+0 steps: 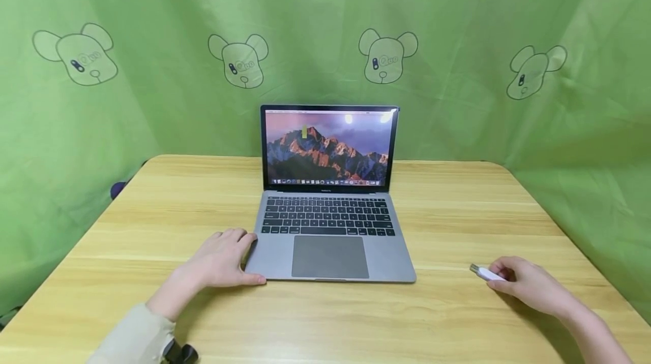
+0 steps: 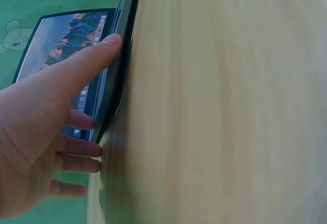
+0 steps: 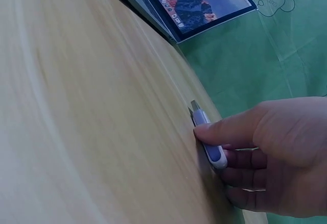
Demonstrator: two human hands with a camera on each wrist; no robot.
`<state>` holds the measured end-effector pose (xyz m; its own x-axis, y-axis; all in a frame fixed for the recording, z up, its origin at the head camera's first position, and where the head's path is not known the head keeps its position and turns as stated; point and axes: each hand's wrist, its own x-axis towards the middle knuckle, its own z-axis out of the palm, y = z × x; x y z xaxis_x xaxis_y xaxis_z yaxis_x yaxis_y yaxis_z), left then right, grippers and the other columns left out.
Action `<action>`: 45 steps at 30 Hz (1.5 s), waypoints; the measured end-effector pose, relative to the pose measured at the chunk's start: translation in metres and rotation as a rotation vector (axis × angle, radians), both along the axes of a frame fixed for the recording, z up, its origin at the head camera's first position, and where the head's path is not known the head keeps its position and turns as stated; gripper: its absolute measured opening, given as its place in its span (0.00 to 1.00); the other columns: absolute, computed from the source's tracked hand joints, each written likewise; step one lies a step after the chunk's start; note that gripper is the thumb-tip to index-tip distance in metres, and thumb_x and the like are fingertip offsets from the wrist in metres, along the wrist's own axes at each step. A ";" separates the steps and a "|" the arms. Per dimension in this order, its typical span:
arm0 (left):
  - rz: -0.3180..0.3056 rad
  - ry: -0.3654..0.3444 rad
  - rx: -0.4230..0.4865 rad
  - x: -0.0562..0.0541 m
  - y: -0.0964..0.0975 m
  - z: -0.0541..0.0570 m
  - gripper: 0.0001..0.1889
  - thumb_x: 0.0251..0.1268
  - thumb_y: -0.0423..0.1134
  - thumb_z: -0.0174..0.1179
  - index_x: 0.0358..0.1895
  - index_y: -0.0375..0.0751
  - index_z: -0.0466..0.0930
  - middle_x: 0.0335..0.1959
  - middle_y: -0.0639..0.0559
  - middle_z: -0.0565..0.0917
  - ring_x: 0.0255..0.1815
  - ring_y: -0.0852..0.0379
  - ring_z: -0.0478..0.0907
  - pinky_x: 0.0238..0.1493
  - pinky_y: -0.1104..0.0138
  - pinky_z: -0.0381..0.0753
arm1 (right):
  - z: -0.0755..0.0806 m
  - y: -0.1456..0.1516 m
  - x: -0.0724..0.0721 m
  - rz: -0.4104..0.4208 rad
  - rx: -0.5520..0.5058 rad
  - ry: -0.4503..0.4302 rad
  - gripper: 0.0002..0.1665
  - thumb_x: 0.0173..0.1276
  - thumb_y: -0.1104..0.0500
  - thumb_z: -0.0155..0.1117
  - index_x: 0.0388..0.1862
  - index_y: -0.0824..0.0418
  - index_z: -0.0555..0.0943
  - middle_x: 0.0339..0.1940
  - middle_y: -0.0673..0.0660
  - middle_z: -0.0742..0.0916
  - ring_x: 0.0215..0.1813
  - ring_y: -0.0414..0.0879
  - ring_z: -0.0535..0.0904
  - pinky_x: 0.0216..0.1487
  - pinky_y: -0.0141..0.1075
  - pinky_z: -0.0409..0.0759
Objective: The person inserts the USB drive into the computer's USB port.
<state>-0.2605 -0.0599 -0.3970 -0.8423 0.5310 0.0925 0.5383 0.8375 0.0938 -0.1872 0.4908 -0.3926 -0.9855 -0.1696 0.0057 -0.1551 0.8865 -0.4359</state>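
An unfolded grey laptop (image 1: 330, 256) sits on the table with its lit screen (image 1: 328, 149) showing mountains. My left hand (image 1: 224, 259) rests at the laptop's front left corner. Its thumb lies along the front edge and the other fingers reach along the left side, fairly straight in the left wrist view. To the right of the laptop, my right hand (image 1: 534, 287) pinches a white USB flash drive (image 1: 489, 274) between thumb and fingers. The drive's metal plug (image 3: 194, 104) sticks out past the thumb, pointing toward the laptop. Purple shows on the drive's body in the right wrist view.
The wooden table (image 1: 432, 324) has rounded far corners. Green curtains (image 1: 325, 2) with bear-head drawings hang behind it and at both sides. A dark purple object (image 1: 117, 189) shows beyond the table's left edge. A black device (image 1: 179, 352) is strapped near my left sleeve.
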 end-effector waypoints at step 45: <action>0.002 -0.025 0.002 0.002 0.000 0.002 0.50 0.42 0.74 0.57 0.60 0.35 0.69 0.53 0.39 0.74 0.54 0.43 0.71 0.55 0.49 0.70 | 0.020 -0.024 -0.062 -0.057 -0.194 0.103 0.22 0.67 0.51 0.59 0.53 0.67 0.76 0.44 0.63 0.82 0.41 0.46 0.75 0.35 0.33 0.74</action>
